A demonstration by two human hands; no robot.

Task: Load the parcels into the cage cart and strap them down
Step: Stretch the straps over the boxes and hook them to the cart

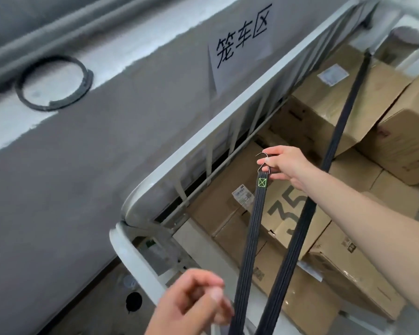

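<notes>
**Head view, looking down into the cart.** A white tubular-metal cage cart (203,136) is loaded with brown cardboard parcels (377,93). One of them, in the middle of the cart, is marked "35" (278,228). The right hand (286,165), reaching over the cart's interior, pinches a small silver wire hook (264,163) between thumb and fingertips. The hook hangs just inside the cart's long side rail. From it a black ribbed webbing strap (252,238) with a green stitched square runs down toward the cart's near corner. A second run of the strap crosses above the parcels from the cart's far end to the same corner. The left hand (194,303) is at the near rail with its fingers curled. It is blurred, and whether it grips the strap cannot be told. Outside the cart, a white paper sign (240,37) with black characters lies beyond the long rail, and a black ring (53,83) lies farther off.
</notes>
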